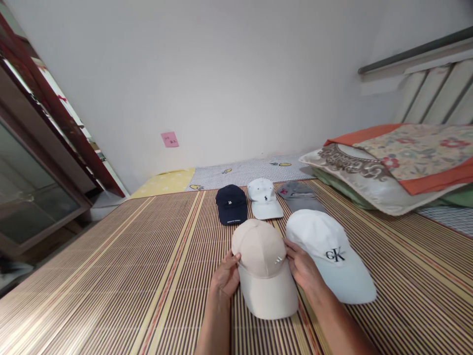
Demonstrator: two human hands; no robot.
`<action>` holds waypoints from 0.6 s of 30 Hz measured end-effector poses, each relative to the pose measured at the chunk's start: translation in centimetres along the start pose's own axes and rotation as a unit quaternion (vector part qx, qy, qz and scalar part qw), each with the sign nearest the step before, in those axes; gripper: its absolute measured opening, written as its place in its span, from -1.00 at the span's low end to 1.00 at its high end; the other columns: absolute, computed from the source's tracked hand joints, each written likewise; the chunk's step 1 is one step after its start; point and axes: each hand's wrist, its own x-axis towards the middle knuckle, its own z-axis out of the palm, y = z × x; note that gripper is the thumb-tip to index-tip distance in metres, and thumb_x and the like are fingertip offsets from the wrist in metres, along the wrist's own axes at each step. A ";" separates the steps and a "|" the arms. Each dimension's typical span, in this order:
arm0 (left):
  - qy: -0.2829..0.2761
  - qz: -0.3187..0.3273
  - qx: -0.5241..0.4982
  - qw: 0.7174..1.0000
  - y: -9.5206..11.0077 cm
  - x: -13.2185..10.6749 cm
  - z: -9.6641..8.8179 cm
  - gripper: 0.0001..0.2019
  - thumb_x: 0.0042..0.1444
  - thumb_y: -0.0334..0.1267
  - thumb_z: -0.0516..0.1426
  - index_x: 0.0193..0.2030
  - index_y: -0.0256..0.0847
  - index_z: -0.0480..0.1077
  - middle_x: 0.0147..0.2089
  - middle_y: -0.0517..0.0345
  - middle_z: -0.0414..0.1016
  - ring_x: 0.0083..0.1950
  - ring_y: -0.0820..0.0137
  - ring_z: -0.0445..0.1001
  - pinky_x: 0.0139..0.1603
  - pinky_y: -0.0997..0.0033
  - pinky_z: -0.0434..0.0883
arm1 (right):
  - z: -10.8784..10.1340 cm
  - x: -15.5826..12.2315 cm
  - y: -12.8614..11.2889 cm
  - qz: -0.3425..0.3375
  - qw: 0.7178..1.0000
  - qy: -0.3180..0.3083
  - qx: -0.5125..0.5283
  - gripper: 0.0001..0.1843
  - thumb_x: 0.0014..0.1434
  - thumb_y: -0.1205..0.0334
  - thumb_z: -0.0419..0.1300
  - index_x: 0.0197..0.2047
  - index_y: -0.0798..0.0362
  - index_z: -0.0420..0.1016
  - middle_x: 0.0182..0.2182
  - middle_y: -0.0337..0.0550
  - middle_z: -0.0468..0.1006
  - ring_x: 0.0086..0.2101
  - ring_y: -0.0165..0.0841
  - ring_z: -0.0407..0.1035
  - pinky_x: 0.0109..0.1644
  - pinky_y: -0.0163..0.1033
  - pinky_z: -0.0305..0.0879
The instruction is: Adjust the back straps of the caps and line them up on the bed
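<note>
A beige baseball cap (258, 251) with a small light logo sits between my hands, its brim toward me. My left hand (226, 273) is closed on the cap's left side, thumb on the fabric. On the opposite side my right hand (301, 264) grips the edge, its fingers partly hidden behind the cap. Just right of that hand lies a white cap (321, 236) with black letters. Behind the beige cap, a navy cap (231, 202), a smaller white cap (263, 195) with a dark emblem and a grey cap (301, 197) form a row.
The caps rest on a striped bamboo mat (111, 276). Pillows (354, 167) and a floral orange-edged cloth (424, 153) are piled at the right, near a radiator (436, 88). A pink note (170, 139) is stuck on the wall (236, 84). A glass-fronted cabinet (33, 182) stands at the left.
</note>
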 end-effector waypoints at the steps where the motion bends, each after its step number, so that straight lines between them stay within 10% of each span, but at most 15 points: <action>1: 0.000 -0.001 -0.001 1.000 0.0 0.0 0.0 -0.48 0.03 -0.52 0.38 0.17 -0.31 0.49 -0.09 -0.05 0.73 -0.03 0.25 0.69 0.16 0.34 0.54 | 0.0 0.0 0.0 0.000 1.000 0.000 0.000 -0.54 -0.22 0.22 0.57 -0.16 0.01 0.73 -0.17 -0.09 0.78 -0.03 -0.08 0.60 -0.09 -0.21 0.56; 18: 0.023 0.000 0.005 1.000 0.0 0.2 0.0 -0.48 0.02 -0.55 0.37 0.17 -0.35 0.49 -0.11 -0.08 0.74 -0.07 0.24 0.69 0.11 0.36 0.55 | 0.4 -0.5 -0.3 -0.009 1.000 0.004 -0.003 -0.54 -0.20 0.21 0.57 -0.15 0.01 0.74 -0.22 -0.08 0.79 -0.06 -0.09 0.60 -0.05 -0.18 0.54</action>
